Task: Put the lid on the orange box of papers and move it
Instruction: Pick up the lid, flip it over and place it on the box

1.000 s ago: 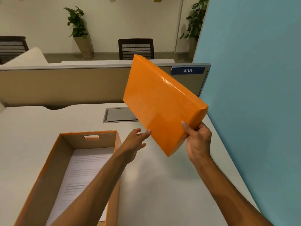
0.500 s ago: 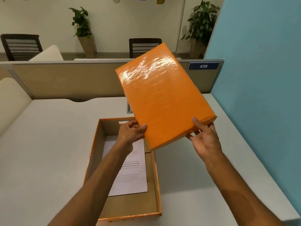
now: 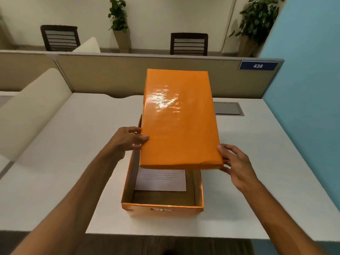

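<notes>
Both hands are holding the orange lid (image 3: pixel 179 118) in the air above the orange box (image 3: pixel 161 208). Lid is sitting flat-ish, glossy top facing up, long axis running away from the camera, near edge hanging over the middle of the box opening and far end reaching past the box's far wall. Not seated: near part of the box is showing open below it.

Left hand (image 3: pixel 127 139) is gripping the lid's left long edge, thumb lying on top, fingers (image 3: pixel 135 130) curling under and behind the edge. Right hand (image 3: pixel 237 162) is gripping the near right corner, thumb pressing the top edge, fingers (image 3: pixel 227 169) wrapping underneath. Both are closed on the lid, not clenched empty.

Box is standing upright on the white counter (image 3: pixel 257 162), close to its near edge, centred in view. Inside, a sheet of printed papers (image 3: pixel 160 181) is lying flat on the box floor, partly hidden under the lid. Front wall is carrying a small dark mark or handle cutout, too blurry to say which.

Background: beige partition (image 3: pixel 110 76) running along the back of the counter with a blue plate reading 438 (image 3: pixel 258 65), grey cable hatch (image 3: pixel 229 108) set into the counter right of the lid, blue wall (image 3: pixel 309 89) on the right.
</notes>
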Demonstrator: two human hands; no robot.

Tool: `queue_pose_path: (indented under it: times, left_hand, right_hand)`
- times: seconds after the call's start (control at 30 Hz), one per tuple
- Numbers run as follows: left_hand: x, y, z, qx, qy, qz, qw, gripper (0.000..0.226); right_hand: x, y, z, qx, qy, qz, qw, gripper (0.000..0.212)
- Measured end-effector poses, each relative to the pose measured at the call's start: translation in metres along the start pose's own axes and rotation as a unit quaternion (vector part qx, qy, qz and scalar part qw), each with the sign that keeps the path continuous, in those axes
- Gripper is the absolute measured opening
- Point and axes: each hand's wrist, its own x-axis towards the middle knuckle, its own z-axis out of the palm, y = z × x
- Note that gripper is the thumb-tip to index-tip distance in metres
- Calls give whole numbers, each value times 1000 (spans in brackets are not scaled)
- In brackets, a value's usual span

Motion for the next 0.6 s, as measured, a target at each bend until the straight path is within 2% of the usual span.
queue_pose_path:
  times: [0.17, 0.33, 0.47, 0.6]
  left_hand:
    - [-27, -21, -19, 13, -18, -30, 999, 46]
    - [-49, -51, -18, 24, 2, -40, 999, 44]
    - [-64, -67, -8, 16, 32, -32, 999, 41]
    - [-71, -81, -3, 0, 52, -43, 998, 35]
  right_hand:
    - [-25, 20, 5, -113, -30, -43, 992, 33]
    - [-52, 45, 6, -102, -43, -30, 993, 27]
    - [-63, 56, 9, -104, -37, -14, 994, 36]
    - [-69, 65, 16, -113, -30, -1, 993, 36]
